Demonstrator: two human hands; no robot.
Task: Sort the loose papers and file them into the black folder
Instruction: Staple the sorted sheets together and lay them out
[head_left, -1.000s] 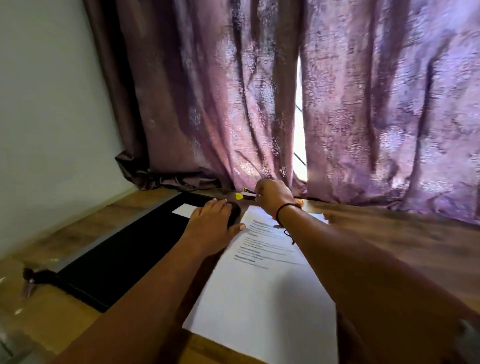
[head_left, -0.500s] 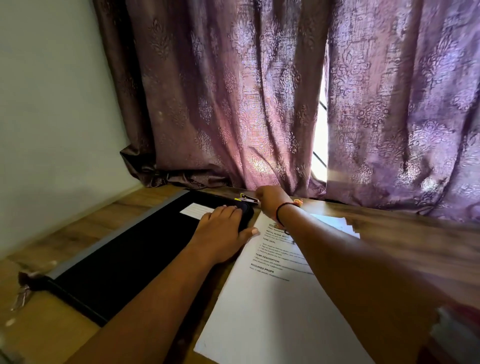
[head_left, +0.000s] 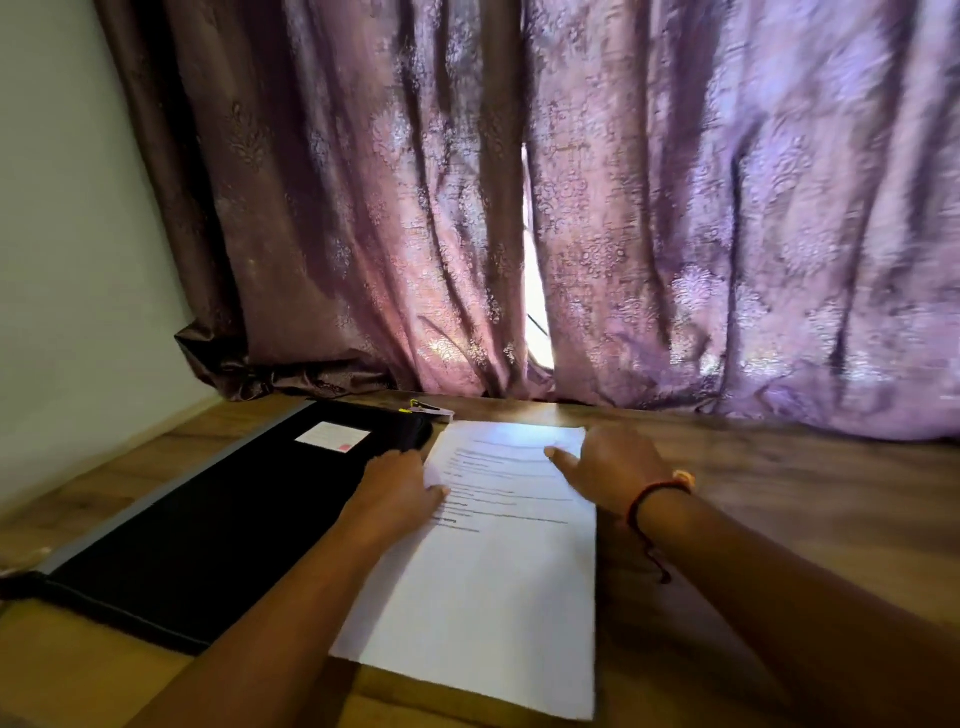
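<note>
Papers (head_left: 493, 571) under left hand (head_left: 400, 488), right hand (head_left: 608, 467), grips slack; black folder (head_left: 208, 530) beside, curtain (head_left: 363, 208) behind.

I see the left hand (head_left: 400, 488) off the far corner of the black folder (head_left: 208, 530) now, resting on the left edge of the papers (head_left: 493, 582); right hand (head_left: 608, 467) is pulled back from the yellow-and-black clip (head_left: 431, 409), lying flat near the sheets' top right corner; clip now sits uncovered; sheets that fanned out to the right half a second ago now line up as one stack.
</note>
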